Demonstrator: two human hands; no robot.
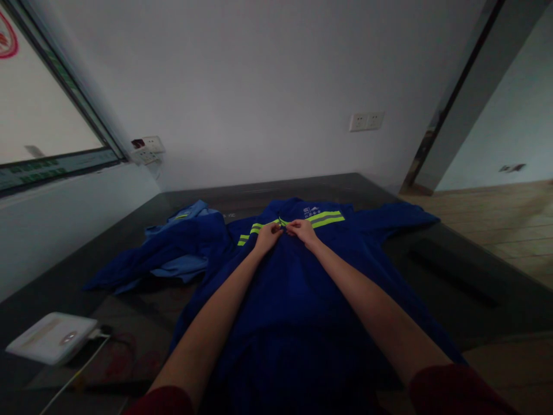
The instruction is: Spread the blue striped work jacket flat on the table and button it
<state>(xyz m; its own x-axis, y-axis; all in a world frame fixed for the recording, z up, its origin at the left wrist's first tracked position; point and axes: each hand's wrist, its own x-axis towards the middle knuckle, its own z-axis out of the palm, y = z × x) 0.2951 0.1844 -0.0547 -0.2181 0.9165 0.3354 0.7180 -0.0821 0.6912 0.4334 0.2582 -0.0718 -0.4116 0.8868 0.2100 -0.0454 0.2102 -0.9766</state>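
Hands meet at the blue work jacket's (pixel 298 276) chest: I see left hand (pixel 268 235) and right hand (pixel 303 230) pinching its front closure, garment's length running away from me.

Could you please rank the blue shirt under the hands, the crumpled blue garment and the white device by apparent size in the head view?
1. Blue shirt, largest.
2. Crumpled blue garment.
3. White device, smallest, though it lies nearer the camera, which flatters it.

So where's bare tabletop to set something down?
Bare table right of the blue work shirt, and a strip behind its collar. Left is crowded: crumpled blue garment, white device. Both hands meet at the collar.
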